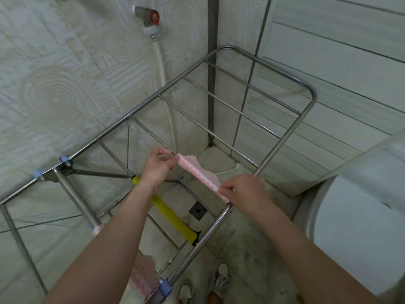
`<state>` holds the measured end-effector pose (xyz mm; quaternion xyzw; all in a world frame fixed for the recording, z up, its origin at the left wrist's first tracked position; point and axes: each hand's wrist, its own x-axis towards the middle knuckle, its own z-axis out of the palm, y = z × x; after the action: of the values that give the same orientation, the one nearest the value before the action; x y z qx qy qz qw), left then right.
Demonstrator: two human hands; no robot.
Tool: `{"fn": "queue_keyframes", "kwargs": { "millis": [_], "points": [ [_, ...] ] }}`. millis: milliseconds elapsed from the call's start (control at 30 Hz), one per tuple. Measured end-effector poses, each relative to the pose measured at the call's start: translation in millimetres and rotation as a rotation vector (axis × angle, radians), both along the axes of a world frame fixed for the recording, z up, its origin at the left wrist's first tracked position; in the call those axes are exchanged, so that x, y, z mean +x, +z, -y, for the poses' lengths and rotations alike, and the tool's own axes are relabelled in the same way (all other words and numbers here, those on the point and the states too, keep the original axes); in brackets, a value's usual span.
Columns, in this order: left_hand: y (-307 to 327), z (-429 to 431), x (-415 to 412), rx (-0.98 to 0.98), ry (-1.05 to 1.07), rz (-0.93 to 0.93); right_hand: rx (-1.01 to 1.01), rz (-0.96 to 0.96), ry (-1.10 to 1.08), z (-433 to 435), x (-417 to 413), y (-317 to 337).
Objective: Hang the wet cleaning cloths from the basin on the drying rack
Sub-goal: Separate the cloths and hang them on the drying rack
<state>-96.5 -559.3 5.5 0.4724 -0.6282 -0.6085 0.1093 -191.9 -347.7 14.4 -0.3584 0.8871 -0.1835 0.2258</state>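
Observation:
A pink and white cleaning cloth (197, 172) is stretched between my two hands over a bar of the steel drying rack (282, 139). My left hand (158, 166) pinches its far end. My right hand (243, 190) pinches its near end by the rack's right side rail. Another pink cloth (142, 277) hangs on the rack's near part, partly hidden under my left forearm. A small bit of pink cloth (97, 229) shows by the left rail. The basin is out of view.
A yellow padded bar (171, 216) crosses under the rack. A floor drain (198, 210) lies below. A wall tap (150, 17) with a white hose (163, 84) is at the back. A large white appliance (355, 216) stands at the right. My shoes (220, 277) show at the bottom.

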Motion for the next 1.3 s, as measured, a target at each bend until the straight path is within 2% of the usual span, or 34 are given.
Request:
{"fn": "queue_keyframes", "kwargs": {
  "millis": [133,200,233,300,367,467,533,633,833,1033,1167,1300],
  "points": [
    [0,-1,-1,-0.123,0.006,-0.004,0.067,-0.127,0.011,-6,-1,1],
    [-1,0,-3,-0.236,-0.032,0.018,0.025,-0.13,-0.002,-8,1,2],
    [-2,0,-4,-0.318,-0.062,0.048,-0.001,-0.108,-0.01,-7,1,2],
    [-1,-1,-1,-0.599,-0.128,0.141,-0.004,-0.099,0.024,-5,5,5],
    [4,-7,1,-0.845,-0.289,0.147,0.042,-0.154,0.1,-5,8,6],
    [6,-25,2,-0.981,-0.76,0.124,0.112,-0.24,0.163,-5,9,10],
    [4,-35,3,-1.007,-0.901,0.109,0.145,-0.268,0.184,-5,11,12],
    [1,-38,1,-0.992,-0.888,0.037,0.199,-0.333,0.209,-5,17,12],
    [-6,-41,-1,-0.975,-0.878,0.053,0.237,-0.468,0.266,-8,38,8],
    [-4,-52,5,-1.027,-0.828,0.208,0.061,-0.404,0.086,-18,48,3],
    [17,-66,26,-0.97,-0.736,0.021,-0.056,-0.323,-0.057,-39,63,13],
    [43,-89,44,-0.911,-0.718,-0.027,-0.128,-0.326,-0.123,-63,78,24]
  ]
}}
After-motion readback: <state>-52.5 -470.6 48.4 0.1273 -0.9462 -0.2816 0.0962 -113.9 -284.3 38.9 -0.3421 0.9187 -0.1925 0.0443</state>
